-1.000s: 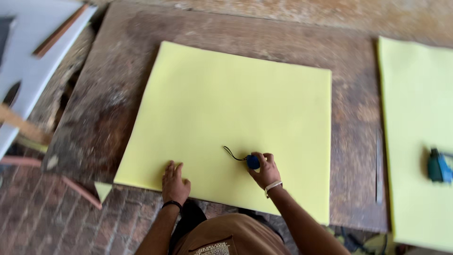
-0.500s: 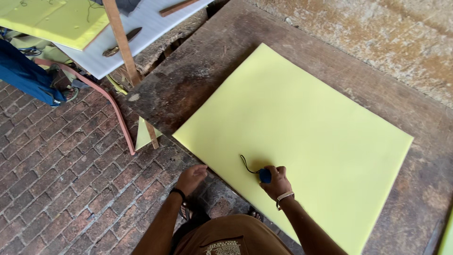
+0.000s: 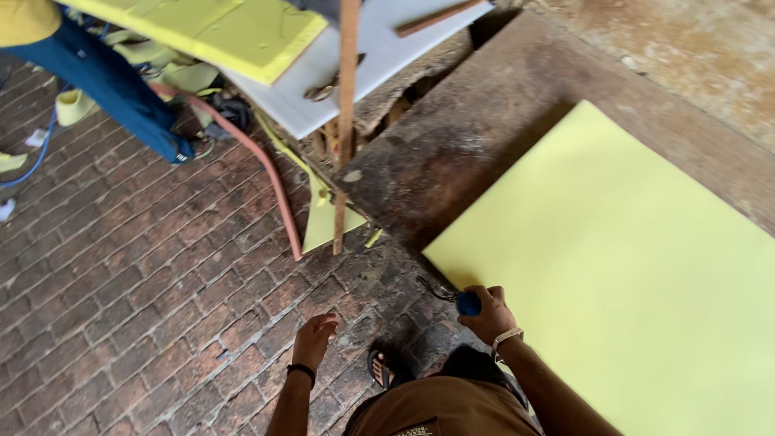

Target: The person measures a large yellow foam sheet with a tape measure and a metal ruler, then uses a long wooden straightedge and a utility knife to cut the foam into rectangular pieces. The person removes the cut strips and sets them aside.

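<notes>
We note the right hand (image 3: 488, 313) clenched round 1 small blue tool (image 3: 468, 303) at the near corner of the yellow foam sheet (image 3: 613, 266). Left hand (image 3: 313, 339) hangs spread, empty. Advised: steady the sheet.

Right fingers (image 3: 494, 297) hide most of blue tool (image 3: 468, 303).

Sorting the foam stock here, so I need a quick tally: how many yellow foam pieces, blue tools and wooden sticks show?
Yellow foam sheets: 2, large sheet on the table, another on the white board
Yellow foam offcut: 1
Blue tool: 1, in right hand
Wooden sticks: 2
Total: 6
</notes>
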